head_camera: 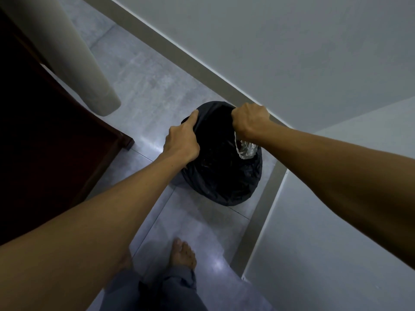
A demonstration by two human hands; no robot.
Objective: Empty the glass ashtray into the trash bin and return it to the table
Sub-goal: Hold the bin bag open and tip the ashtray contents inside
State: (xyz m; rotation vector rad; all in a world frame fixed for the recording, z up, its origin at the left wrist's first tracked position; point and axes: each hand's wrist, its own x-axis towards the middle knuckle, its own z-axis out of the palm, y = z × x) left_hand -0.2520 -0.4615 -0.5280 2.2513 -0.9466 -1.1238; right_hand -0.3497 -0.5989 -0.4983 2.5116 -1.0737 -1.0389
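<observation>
Nearest, at six o'clock, a bare foot (182,254) stands on the grey tiled floor (143,86) above grey trouser legs (157,290). Both forearms reach forward to the trash bin (222,176), a round bin lined with a black bag, standing on the floor close to the wall's skirting. The left hand (182,140), at the bin's nine o'clock rim, is closed on the black liner with the thumb laid along it. The right hand (249,120), at the one o'clock rim, is clenched around the glass ashtray (246,149), which hangs tilted over the bin's mouth, its clear edge pointing down toward five o'clock; its long axis cannot be told, as the hand hides most of it. Farther left stand a dark wooden table (45,142) and a pale curtain (89,70).
</observation>
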